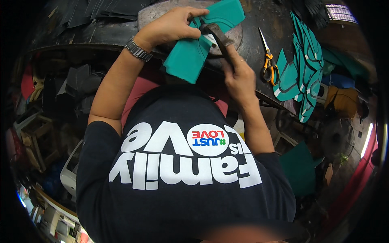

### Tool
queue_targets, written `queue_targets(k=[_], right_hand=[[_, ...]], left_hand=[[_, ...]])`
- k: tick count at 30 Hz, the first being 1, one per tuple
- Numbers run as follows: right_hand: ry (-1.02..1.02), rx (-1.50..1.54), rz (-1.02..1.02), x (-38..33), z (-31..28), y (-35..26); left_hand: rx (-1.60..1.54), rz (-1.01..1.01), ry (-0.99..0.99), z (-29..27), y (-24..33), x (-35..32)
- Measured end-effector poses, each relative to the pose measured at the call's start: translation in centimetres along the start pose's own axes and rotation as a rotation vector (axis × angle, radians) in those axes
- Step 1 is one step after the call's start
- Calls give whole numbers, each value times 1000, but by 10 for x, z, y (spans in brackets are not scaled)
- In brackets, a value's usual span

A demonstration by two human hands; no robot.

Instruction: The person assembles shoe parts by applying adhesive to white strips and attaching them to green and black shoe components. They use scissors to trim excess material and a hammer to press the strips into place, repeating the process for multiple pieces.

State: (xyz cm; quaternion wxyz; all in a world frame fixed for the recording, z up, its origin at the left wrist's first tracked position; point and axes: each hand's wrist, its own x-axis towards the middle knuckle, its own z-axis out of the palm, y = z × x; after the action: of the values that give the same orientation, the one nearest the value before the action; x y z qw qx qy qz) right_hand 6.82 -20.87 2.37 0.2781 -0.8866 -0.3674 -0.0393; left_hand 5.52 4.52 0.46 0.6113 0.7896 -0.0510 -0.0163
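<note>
My left hand [169, 27], with a metal watch on its wrist, presses thumb and fingers on a teal sheet-material piece [186, 60] with curved seams. This piece lies over a worn grey slab [150, 15], its lower end hanging past the table edge. My right hand [241, 79] is closed round what looks like a hammer [216, 33] with a dark head. The hammer's head rests at or just above the middle of the piece, beside my left fingertips; contact cannot be told. A little white shows under it.
Scissors with orange-and-black handles [269, 67] lie right of the slab. Beyond them, a pile of teal cut pieces [310, 60] overhangs the dark table's [97, 34] right edge. Black sheets [109, 9] lie at the far left. A fan [338, 139] stands at lower right.
</note>
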Motion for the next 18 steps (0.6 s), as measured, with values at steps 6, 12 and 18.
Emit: queue_targets(k=[6, 12, 18], right_hand=[[132, 207, -51, -1, -18, 10], [52, -16, -21, -6, 14, 7], [82, 202, -34, -4, -7, 8]], left_hand=[[-31, -14, -8, 0, 6, -3], [-13, -37, -12, 1, 4, -3], [151, 119, -7, -10, -1, -1]])
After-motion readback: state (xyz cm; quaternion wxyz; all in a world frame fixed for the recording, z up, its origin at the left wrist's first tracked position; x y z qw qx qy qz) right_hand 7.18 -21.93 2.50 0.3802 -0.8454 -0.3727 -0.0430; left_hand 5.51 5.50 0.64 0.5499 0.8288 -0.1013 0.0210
